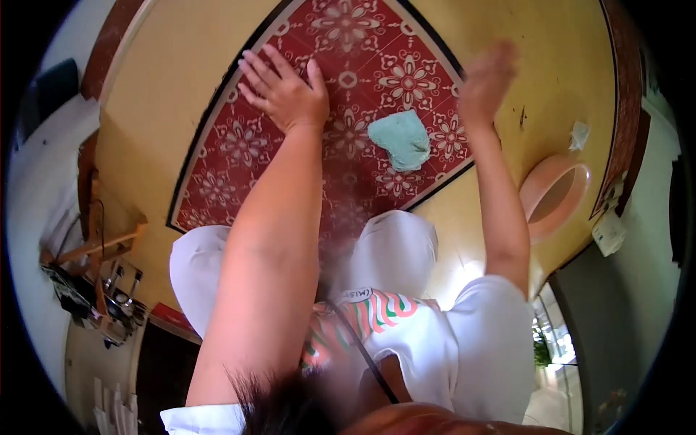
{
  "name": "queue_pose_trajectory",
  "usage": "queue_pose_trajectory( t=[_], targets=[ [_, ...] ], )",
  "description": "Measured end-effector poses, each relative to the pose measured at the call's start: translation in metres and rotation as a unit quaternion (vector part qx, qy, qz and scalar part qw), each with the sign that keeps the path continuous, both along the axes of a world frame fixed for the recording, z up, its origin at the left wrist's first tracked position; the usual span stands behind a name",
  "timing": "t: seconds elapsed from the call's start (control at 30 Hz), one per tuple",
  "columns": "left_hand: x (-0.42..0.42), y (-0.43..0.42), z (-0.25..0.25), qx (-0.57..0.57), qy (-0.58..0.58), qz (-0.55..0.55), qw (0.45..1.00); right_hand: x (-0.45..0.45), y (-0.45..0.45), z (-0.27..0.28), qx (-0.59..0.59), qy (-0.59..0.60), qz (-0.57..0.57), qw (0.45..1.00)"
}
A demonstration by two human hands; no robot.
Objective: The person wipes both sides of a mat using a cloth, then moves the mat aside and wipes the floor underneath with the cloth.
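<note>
My left hand (290,90) lies palm down on a red mat (290,163) with a pale floral pattern. Its fingers are spread and nothing is in it. A folded light teal cloth (401,139) rests on the mat between my two arms, apart from both hands. At the mat's right edge, my right hand (489,83) is blurred by motion. Its fingers look stretched out, and I see nothing held in it; whether it touches the floor I cannot tell.
Yellow floor (167,87) surrounds the mat. To the right stands a round pink basin-like thing (557,199), with a small white scrap (579,135) beyond it. A wooden frame (101,243) with cluttered items is at the left. My knees (395,243) are at the mat's near edge.
</note>
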State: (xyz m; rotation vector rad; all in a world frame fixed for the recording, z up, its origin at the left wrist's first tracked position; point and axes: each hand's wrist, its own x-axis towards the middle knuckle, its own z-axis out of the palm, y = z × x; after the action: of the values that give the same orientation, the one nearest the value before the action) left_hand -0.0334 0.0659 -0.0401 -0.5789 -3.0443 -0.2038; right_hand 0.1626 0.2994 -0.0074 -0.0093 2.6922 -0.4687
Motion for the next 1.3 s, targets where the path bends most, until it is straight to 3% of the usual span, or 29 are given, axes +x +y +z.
queue_pose_trajectory(
  t=[0.1,0.13,0.2,0.23,0.27,0.3,0.33,0.37,0.4,0.43,0.57,0.63,0.67,0.7,0.73,0.8,0.87,1.0,1.07,1.1,1.17,1.2,1.27,1.3],
  targets=[
    [0.001,-0.003,-0.006,0.003,0.011,-0.007,1.000,0.030,-0.014,-0.001,-0.027,-0.002,-0.006,1.000],
    [0.001,-0.004,-0.007,0.015,0.013,-0.010,1.000,0.041,-0.008,-0.012,0.009,0.090,-0.149,0.985],
    [0.002,-0.003,-0.009,-0.011,0.024,-0.010,1.000,0.051,0.026,-0.042,0.095,0.268,-0.407,0.868],
    [0.003,-0.003,-0.010,-0.004,0.019,-0.011,1.000,0.060,0.009,-0.060,0.085,0.287,-0.422,0.856],
    [0.001,-0.003,-0.010,0.004,0.022,-0.011,1.000,0.056,-0.013,-0.045,0.065,0.294,-0.369,0.879],
    [0.001,-0.002,-0.009,-0.029,0.019,-0.007,0.999,0.044,-0.031,0.003,0.010,0.174,-0.235,0.956],
    [-0.002,0.001,-0.010,-0.023,0.023,-0.009,0.999,0.037,-0.036,0.035,-0.044,0.021,-0.109,0.993],
    [-0.002,-0.001,-0.010,-0.023,0.019,-0.013,0.999,0.034,-0.025,0.050,-0.066,-0.099,-0.080,0.990],
    [0.001,-0.004,-0.011,-0.021,0.014,-0.013,1.000,0.030,-0.007,0.059,-0.042,-0.152,-0.137,0.978],
    [0.000,-0.005,-0.015,-0.027,0.017,-0.013,0.999,0.074,0.019,-0.012,0.020,0.082,-0.326,0.942],
    [-0.001,-0.006,-0.018,-0.023,0.043,-0.020,0.999,0.103,-0.020,-0.020,0.070,0.303,-0.348,0.884],
    [-0.002,-0.006,-0.018,-0.008,0.018,-0.011,1.000,0.111,-0.024,0.003,-0.073,0.053,-0.188,0.978],
    [-0.001,-0.007,-0.017,-0.002,0.004,-0.008,1.000,0.115,-0.028,0.012,-0.146,-0.077,-0.100,0.981],
    [0.000,-0.006,-0.016,-0.010,0.009,-0.006,1.000,0.129,-0.020,-0.006,-0.094,0.033,-0.248,0.964],
    [-0.002,-0.004,-0.018,-0.006,0.013,-0.010,1.000,0.147,-0.002,-0.040,-0.039,0.144,-0.383,0.912],
    [-0.002,-0.008,-0.021,-0.004,0.021,-0.013,1.000,0.147,-0.018,-0.047,-0.017,0.251,-0.459,0.852],
    [-0.004,-0.004,-0.020,0.005,0.021,-0.007,1.000,0.111,-0.077,-0.006,-0.070,0.262,-0.367,0.890],
    [-0.001,-0.003,-0.018,0.006,0.023,-0.013,1.000,0.119,-0.033,-0.020,-0.241,0.218,-0.610,0.722],
    [-0.001,-0.007,-0.017,0.010,0.022,-0.014,1.000,0.130,-0.003,-0.031,-0.203,0.261,-0.605,0.724],
    [-0.001,-0.006,-0.016,0.014,0.023,-0.012,1.000,0.139,0.005,-0.022,-0.271,0.256,-0.463,0.804],
    [-0.004,-0.005,-0.017,0.020,0.039,-0.024,0.999,0.099,-0.039,0.016,-0.201,0.295,-0.332,0.873],
    [-0.002,-0.008,-0.017,0.019,0.040,-0.029,0.999,0.051,-0.094,0.035,-0.069,0.340,-0.352,0.869],
    [-0.002,-0.006,-0.019,0.037,0.051,-0.027,0.998,0.023,-0.141,0.054,-0.062,0.242,-0.328,0.911],
    [-0.003,-0.005,-0.020,0.044,0.053,-0.026,0.997,0.026,-0.141,0.040,-0.061,0.251,-0.290,0.922]
  ],
)
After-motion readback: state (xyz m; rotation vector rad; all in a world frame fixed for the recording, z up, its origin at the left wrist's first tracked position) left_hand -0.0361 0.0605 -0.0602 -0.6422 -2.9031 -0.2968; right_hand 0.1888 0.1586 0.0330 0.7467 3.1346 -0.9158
